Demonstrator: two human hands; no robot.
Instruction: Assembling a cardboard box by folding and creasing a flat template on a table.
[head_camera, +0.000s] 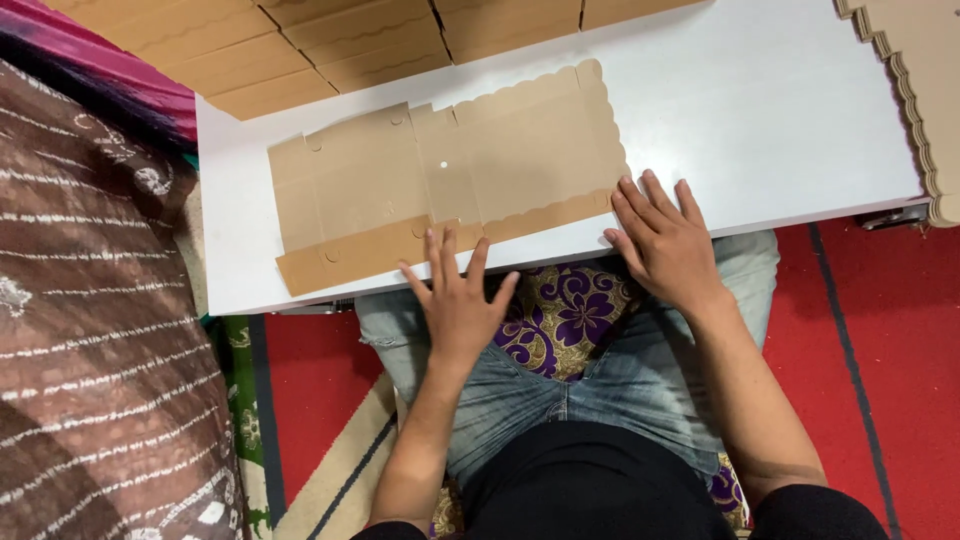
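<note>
On the near edge of the flat cardboard box blank (450, 175), your two hands are pressing down with open, spread fingers; neither is gripping anything. Your left hand (458, 300) is lying on the folded strip along the near side of the blank, close to its middle. Your right hand (665, 245) is resting at the right end of that same strip, with fingertips touching the scalloped corner.

The blank is lying flat on the white table (760, 110), toward its left half. It is looking thin and light, stiff along the panels but bending easily on the creases, so I judge it is sliding easily under a flat palm. The scalloped edges are probably weak; take hold at the creased strip or at a plain panel edge.

Beyond the blank, more brown cardboard sheets (330, 45) are lying behind the table, and a stack of scalloped blanks (925, 90) is sitting far to the right of it.
</note>
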